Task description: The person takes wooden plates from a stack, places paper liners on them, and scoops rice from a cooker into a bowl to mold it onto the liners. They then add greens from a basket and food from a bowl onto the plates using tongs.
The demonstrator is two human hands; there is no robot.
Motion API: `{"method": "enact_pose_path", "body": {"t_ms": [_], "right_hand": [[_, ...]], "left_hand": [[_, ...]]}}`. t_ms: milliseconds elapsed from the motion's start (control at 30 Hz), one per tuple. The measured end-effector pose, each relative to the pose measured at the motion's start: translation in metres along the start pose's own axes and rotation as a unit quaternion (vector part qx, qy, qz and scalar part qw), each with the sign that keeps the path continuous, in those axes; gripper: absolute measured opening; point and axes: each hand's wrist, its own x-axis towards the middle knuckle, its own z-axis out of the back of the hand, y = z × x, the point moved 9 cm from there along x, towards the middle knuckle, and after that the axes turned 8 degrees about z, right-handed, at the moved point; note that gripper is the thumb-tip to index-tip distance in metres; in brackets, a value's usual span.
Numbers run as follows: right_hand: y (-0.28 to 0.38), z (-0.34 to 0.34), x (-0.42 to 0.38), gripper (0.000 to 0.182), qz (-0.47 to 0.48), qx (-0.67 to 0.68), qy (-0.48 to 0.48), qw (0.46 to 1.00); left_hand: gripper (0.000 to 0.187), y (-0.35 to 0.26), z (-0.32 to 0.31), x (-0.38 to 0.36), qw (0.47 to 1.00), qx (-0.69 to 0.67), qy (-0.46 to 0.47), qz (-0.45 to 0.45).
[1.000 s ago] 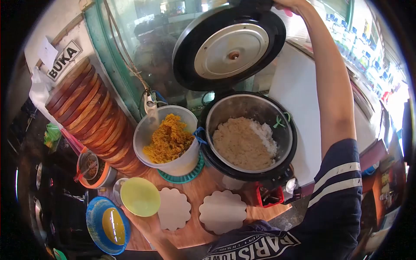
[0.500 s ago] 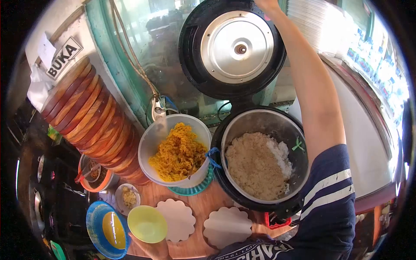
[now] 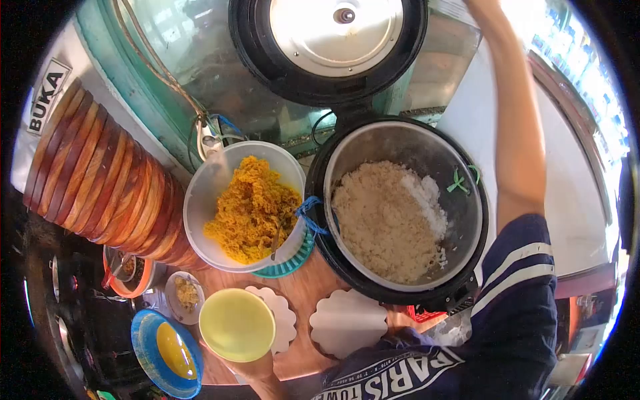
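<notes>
My left hand (image 3: 248, 368) grips a pale yellow-green bowl (image 3: 237, 325) from below, over the wooden table. The bowl looks empty. My right arm stretches up past the open rice cooker, and my right hand (image 3: 485, 7) is at the top edge, with its fingers cut off from view. Inside the rice cooker pot (image 3: 467, 233) lies cooked white rice (image 3: 387, 223). A translucent tub (image 3: 200, 220) of yellow rice (image 3: 253, 213) stands to its left, with a utensil handle leaning in it. Two scalloped white papers (image 3: 348, 323) lie in front, one partly behind the bowl.
A blue bowl (image 3: 148, 357) with yellow liquid and a small dish (image 3: 177, 313) of pale bits sit at left. A tall stack of wooden bowls (image 3: 107, 180) leans behind them. The raised cooker lid (image 3: 327, 80) stands at the back, and an orange container (image 3: 127, 287) is beside the stack.
The view has shifted, so the cooker lid sits higher and the wooden stack farther left. My left hand has raised the bowl slightly. My right arm still reaches upward, now farther right.
</notes>
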Motion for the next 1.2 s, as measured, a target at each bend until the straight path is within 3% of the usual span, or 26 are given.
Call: {"method": "enact_pose_path", "body": {"t_ms": [33, 67, 100, 133, 200, 233, 267, 300, 333, 367, 400, 467, 533, 633, 700, 733, 800, 833, 867, 900, 1067, 1100, 1133, 1200], "right_hand": [[0.038, 0.015, -0.029, 0.047, -0.005, 0.001, 0.003, 1.000], [0.065, 0.002, -0.072, 0.037, -0.115, -0.013, 0.169, 0.979], [0.077, -0.010, -0.122, 0.028, -0.221, -0.026, 0.329, 0.918], [0.097, -0.024, -0.155, 0.028, -0.096, -0.004, 0.372, 0.923], [0.109, -0.060, -0.239, 0.016, -0.140, -0.015, 0.504, 0.852], [0.103, -0.075, -0.282, 0.014, -0.160, -0.039, 0.550, 0.819], [0.107, -0.083, -0.303, 0.020, -0.168, -0.064, 0.583, 0.793], [0.097, -0.094, -0.328, 0.019, -0.153, -0.069, 0.587, 0.792], [0.087, -0.108, -0.355, 0.018, -0.139, -0.072, 0.593, 0.790], [0.078, -0.119, -0.376, 0.018, -0.141, -0.071, 0.593, 0.790], [0.072, -0.131, -0.395, 0.019, -0.136, -0.065, 0.603, 0.784], [0.068, -0.145, -0.416, 0.019, -0.129, -0.057, 0.612, 0.778], [0.077, -0.158, -0.433, 0.018, -0.116, 0.032, 0.629, 0.768], [0.079, -0.165, -0.450, 0.023, -0.141, 0.113, 0.622, 0.762], [0.092, -0.163, -0.456, 0.027, -0.157, 0.164, 0.610, 0.759], [0.104, -0.164, -0.454, 0.031, -0.173, 0.218, 0.597, 0.753], [0.112, -0.166, -0.456, 0.027, -0.190, 0.198, 0.635, 0.722], [0.114, -0.165, -0.461, 0.024, -0.207, 0.177, 0.671, 0.689], [0.119, -0.162, -0.456, 0.024, -0.206, 0.178, 0.670, 0.691], [0.125, -0.158, -0.450, 0.024, -0.208, 0.193, 0.672, 0.684], [0.131, -0.145, -0.451, 0.023, -0.185, 0.260, 0.663, 0.677], [0.132, -0.139, -0.451, 0.023, -0.217, 0.286, 0.666, 0.653], [0.135, -0.132, -0.451, 0.022, -0.247, 0.313, 0.668, 0.628], [0.127, -0.118, -0.439, 0.023, -0.276, 0.329, 0.648, 0.629]], "left_hand": [[0.067, 0.005, -0.010, 0.000, 0.996, -0.077, 0.027, 0.045], [0.069, 0.011, -0.022, 0.000, 0.982, -0.158, 0.055, 0.086], [0.069, 0.012, -0.030, 0.000, 0.982, -0.158, 0.054, 0.088], [0.070, 0.013, -0.040, 0.000, 0.983, -0.145, 0.062, 0.093], [0.072, 0.018, -0.044, 0.003, 0.984, -0.129, 0.073, 0.097], [0.075, 0.021, -0.033, 0.008, 0.997, 0.048, 0.026, 0.047], [0.078, 0.017, -0.028, 0.011, 0.975, 0.223, -0.020, -0.006], [0.078, 0.016, -0.032, 0.011, 0.974, 0.227, -0.019, -0.004], [0.074, 0.027, -0.051, 0.011, 0.992, 0.051, 0.088, 0.072], [0.072, 0.033, -0.074, 0.007, 0.962, -0.130, 0.192, 0.142], [0.075, 0.040, -0.066, 0.009, 0.953, -0.227, 0.117, 0.162], [0.074, 0.041, -0.072, 0.002, 0.963, -0.206, 0.086, 0.153], [0.076, 0.041, -0.062, -0.002, 0.971, -0.186, 0.051, 0.143], [0.074, 0.049, -0.046, -0.004, 0.967, -0.168, 0.131, 0.139], [0.074, 0.052, -0.030, -0.001, 0.992, 0.014, 0.063, 0.104], [0.074, 0.053, -0.033, -0.001, 0.992, 0.014, 0.064, 0.104], [0.074, 0.043, -0.037, 0.000, 0.967, 0.252, 0.002, 0.034], [0.074, 0.040, -0.045, 0.001, 0.967, 0.252, 0.004, 0.031], [0.074, 0.043, -0.054, 0.001, 0.995, 0.053, 0.026, 0.084], [0.074, 0.047, -0.064, 0.002, 0.979, -0.149, 0.047, 0.132], [0.074, 0.035, -0.096, 0.019, 0.992, -0.041, 0.107, 0.055], [0.074, 0.033, -0.107, 0.024, 0.991, -0.001, 0.125, 0.040], [0.069, 0.031, -0.131, 0.019, 0.986, -0.035, 0.149, 0.070], [0.066, 0.032, -0.150, 0.025, 0.984, -0.021, 0.151, 0.087]]}}
